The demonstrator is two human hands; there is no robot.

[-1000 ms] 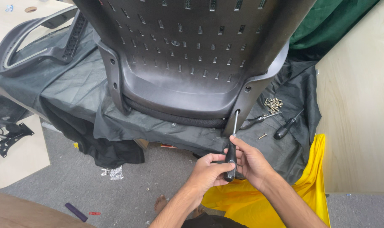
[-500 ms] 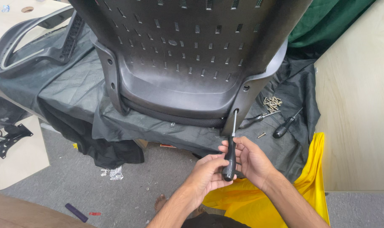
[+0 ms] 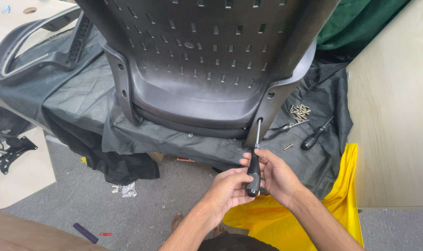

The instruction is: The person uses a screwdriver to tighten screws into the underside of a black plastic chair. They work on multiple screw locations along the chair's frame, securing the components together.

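Both forearms came up from the bottom edge, converging at centre frame. The left hand point(image 3: 230, 190) sat palm-up under the screwdriver point(image 3: 254, 162), its fingers point(image 3: 245, 201) curled shut around the lower part of the black handle. The right hand point(image 3: 279, 179) came in from the right, wrist bent inward, fingers wrapped on the same handle from the other side, thumb and fingertips up near the handle top. Both hands gripped the one tool, touching each other.

The screwdriver stood nearly upright, tilted slightly right at the top. Its metal shaft ran up into a hole on the lower right leg of the chair back point(image 3: 207, 69); the tip was hidden inside the hole, so contact with a screw could not be told.

The chair back was black perforated plastic, lying on a dark grey cloth point(image 3: 81, 102) spread over the table point(image 3: 397, 116). A second mounting hole showed just above the shaft on the same leg.

To the right of the hands, on the cloth: a pile of brass screws point(image 3: 300, 111), one loose screw point(image 3: 288, 147), a second screwdriver point(image 3: 316, 135) with black handle, and a thinner tool point(image 3: 279, 130) beside it. All well apart from the hands.

A yellow cloth point(image 3: 323, 209) hung below the right forearm. A curved black armrest frame point(image 3: 30, 51) lay at upper left. A green cloth point(image 3: 360, 23) was at upper right. Grey floor point(image 3: 81, 200) below, with a purple stick point(image 3: 85, 232).
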